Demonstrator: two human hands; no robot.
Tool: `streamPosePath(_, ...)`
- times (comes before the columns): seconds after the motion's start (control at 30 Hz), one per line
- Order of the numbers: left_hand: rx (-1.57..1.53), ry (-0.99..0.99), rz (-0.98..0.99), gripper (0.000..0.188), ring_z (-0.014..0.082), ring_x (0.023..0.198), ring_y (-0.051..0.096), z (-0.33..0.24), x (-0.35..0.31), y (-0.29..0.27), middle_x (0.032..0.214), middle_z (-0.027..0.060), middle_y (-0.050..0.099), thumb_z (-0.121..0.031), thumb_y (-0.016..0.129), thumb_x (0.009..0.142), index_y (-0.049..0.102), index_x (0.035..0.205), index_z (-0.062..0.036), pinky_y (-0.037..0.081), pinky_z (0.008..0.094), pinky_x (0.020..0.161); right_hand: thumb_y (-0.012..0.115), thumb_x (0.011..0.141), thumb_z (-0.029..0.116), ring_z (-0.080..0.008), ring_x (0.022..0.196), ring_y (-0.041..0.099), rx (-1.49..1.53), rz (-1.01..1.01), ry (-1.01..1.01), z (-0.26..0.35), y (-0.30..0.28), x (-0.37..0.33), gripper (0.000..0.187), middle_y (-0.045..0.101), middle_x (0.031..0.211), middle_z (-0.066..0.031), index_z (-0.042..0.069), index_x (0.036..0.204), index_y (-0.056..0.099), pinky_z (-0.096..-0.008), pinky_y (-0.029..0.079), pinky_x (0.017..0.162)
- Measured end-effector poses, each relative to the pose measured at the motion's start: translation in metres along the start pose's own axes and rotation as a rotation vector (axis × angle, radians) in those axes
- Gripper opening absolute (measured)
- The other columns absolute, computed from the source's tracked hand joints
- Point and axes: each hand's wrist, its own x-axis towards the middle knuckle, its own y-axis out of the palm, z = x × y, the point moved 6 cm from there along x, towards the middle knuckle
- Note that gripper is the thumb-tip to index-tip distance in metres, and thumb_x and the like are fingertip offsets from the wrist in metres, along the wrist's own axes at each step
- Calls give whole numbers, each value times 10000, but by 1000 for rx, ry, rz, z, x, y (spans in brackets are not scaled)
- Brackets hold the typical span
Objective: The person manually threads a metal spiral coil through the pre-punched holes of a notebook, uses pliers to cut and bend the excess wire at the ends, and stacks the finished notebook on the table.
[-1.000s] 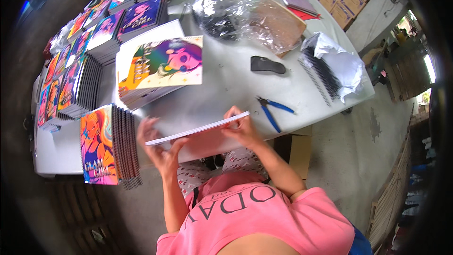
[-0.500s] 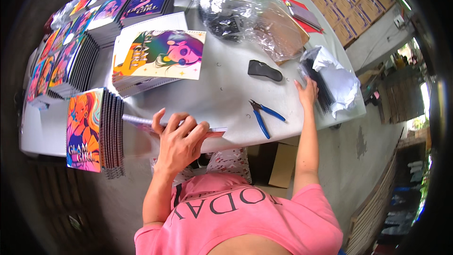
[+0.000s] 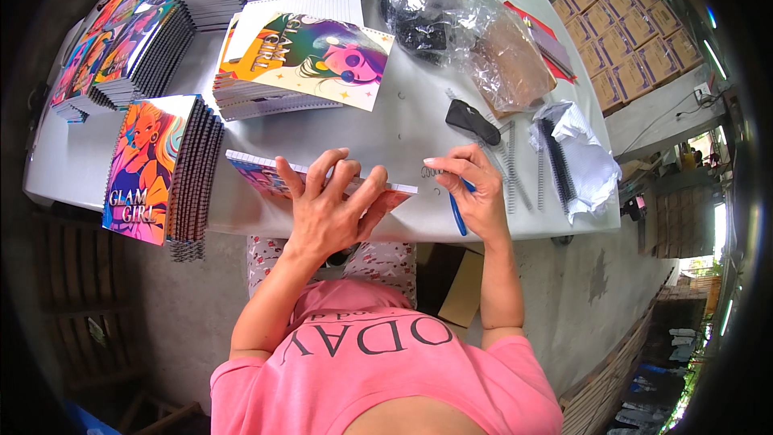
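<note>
My left hand point(image 3: 332, 201) is closed over a colourful notebook point(image 3: 270, 179), which stands tilted on the table's near edge with its pale, punched edge upward. My right hand point(image 3: 475, 189) is closed in a pinch on a thin dark spiral binding coil point(image 3: 432, 171), whose end points toward the notebook. Part of the coil is hidden by the fingers. Blue-handled cutters point(image 3: 457, 217) lie under my right hand, mostly covered by it. Several loose coils point(image 3: 512, 173) lie to its right, beside a dark bundle of coils point(image 3: 557, 157) on white wrapping.
A dark, elongated object point(image 3: 473, 121) lies beyond my right hand. Behind it sits a clear plastic bag point(image 3: 451, 12). Loose covers and pages form a stack point(image 3: 274, 101) at centre-left. Bound notebooks point(image 3: 149, 165) stand at the near left edge, with more piles point(image 3: 145, 52) behind.
My right hand has come back left from the coil bundle with a coil in its fingers. Several coils now lie loose near the bundle. My left hand still holds the notebook.
</note>
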Motion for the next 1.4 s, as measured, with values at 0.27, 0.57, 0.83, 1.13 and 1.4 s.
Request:
streamPosePath(0.27,-34,-113,-113,456,220,1092,470,-5,-2,4,869,24,490,-536,711,663,579,929,-190,-83,644,1039,703,721,2,-184,810,588,110,-15,-14,7,9,1,248,616,900,-40,104,946,684,-300,476,694)
streamPosePath(0.57,-10,-173,-147,417,243,1055,467,-9,2,12,874,37,467,-466,723,636,539,844,-155,-50,684,1020,727,702,6,-171,824,604,241,69,-54,6,9,1,239,666,847,-47,68,929,684,-292,476,696)
streamPosePath(0.83,44,-145,-70,499,231,1047,465,-8,5,10,904,39,471,-510,735,652,540,945,-156,6,617,1060,672,797,59,-114,616,531,339,281,250,9,15,9,286,605,729,-52,59,1080,635,-253,451,579)
streamPosePath(1.13,-37,-125,-17,476,226,1034,486,-3,1,5,923,28,485,-494,716,677,564,975,-154,50,575,1075,492,870,5,-131,683,554,221,642,377,12,23,5,250,624,926,-103,28,1091,605,-270,467,614)
streamPosePath(1.4,-152,-145,-36,555,282,1054,477,4,5,-8,933,56,466,-498,784,586,565,935,-127,178,559,1034,500,743,-11,-217,870,623,-614,195,165,-145,-57,29,384,630,1061,-166,66,1098,620,-303,474,816)
